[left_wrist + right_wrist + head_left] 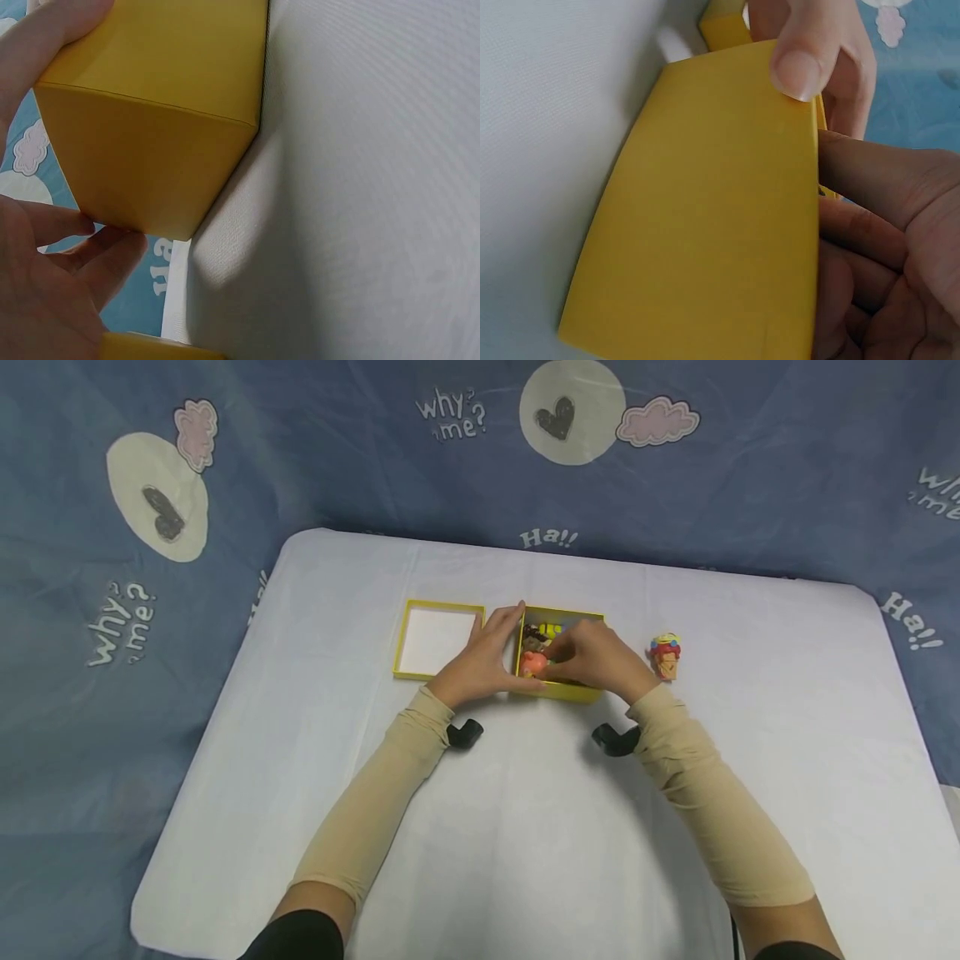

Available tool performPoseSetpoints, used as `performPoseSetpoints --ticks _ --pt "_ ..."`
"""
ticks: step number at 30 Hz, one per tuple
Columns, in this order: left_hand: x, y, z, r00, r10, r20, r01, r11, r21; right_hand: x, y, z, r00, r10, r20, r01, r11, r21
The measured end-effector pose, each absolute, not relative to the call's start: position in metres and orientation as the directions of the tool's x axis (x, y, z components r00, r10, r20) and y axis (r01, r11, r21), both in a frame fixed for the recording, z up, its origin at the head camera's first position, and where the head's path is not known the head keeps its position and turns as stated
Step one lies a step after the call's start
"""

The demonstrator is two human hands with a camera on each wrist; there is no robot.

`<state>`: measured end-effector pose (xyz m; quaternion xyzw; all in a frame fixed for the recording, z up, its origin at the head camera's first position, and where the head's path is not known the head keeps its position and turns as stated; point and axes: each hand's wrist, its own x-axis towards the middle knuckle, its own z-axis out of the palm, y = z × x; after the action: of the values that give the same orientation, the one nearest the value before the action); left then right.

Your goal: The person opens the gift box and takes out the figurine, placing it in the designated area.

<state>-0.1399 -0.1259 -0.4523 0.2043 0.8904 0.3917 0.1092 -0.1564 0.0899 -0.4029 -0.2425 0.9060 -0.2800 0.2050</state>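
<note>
In yellow box (570,693), several toys (534,665); lid (446,603) off, one figurine (666,657) outside. Left hand (483,662) grips box; right hand (597,658) inside, hold unclear.

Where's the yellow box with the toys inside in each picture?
Head: the yellow box sits just right of the middle.
Left wrist: the yellow box is big, at the upper left.
Right wrist: the yellow box fills the middle, reaching the bottom edge.
Shared landmark: the blue cloth with printed clouds.
</note>
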Motion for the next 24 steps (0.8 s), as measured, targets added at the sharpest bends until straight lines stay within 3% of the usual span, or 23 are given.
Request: performPoseSetpoints --ticks 13,24 --pt "-0.139 -0.125 -0.452 -0.895 0.445 -0.028 0.28 0.61 0.741 -0.157 0.097 -0.399 -0.842 -0.459 -0.284 -0.165 0.721 -0.673" --pt "-0.139 -0.126 -0.452 -0.892 0.451 -0.033 0.275 0.599 0.752 -0.158 0.103 -0.394 -0.835 -0.408 -0.37 -0.02 0.694 -0.72"
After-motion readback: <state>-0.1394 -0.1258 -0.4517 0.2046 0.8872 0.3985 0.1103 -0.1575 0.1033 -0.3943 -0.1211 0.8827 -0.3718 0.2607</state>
